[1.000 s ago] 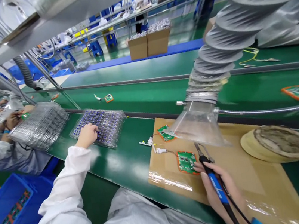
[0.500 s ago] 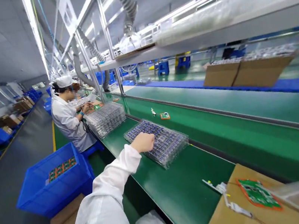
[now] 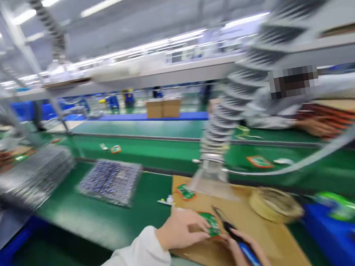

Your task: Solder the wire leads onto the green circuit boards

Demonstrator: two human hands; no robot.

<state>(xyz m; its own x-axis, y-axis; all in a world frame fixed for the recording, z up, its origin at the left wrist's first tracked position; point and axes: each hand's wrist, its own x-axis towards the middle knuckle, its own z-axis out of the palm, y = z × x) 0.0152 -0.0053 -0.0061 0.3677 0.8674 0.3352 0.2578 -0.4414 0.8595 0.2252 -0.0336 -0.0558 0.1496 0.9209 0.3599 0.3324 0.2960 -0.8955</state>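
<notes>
On a cardboard sheet [image 3: 262, 245] lies a small green circuit board [image 3: 211, 223] with an orange edge. My left hand [image 3: 184, 228] is at its left side, thumb and fingers closed together against the board's edge; whatever they pinch is too small and blurred to make out. In my right hand [image 3: 247, 256] is a blue-and-black soldering iron [image 3: 249, 254], its tip pointing forward past the board. A second green board [image 3: 186, 192] lies farther back under a clear fume-hose nozzle [image 3: 212, 181]. Small white connector pieces [image 3: 167, 201] are beside the cardboard's left edge.
A tray of small bluish parts [image 3: 111, 181] sits left on the green bench, beside stacked clear trays [image 3: 32, 174]. A tape roll [image 3: 275, 204] and blue bin [image 3: 333, 225] stand right. A grey hose [image 3: 228, 111] hangs ahead. Co-workers' hands [image 3: 318, 126] show across the line and far left.
My view has turned right. My left hand has left the tray of bluish parts and come to the circuit board on the cardboard. My right hand with the soldering iron has come into view.
</notes>
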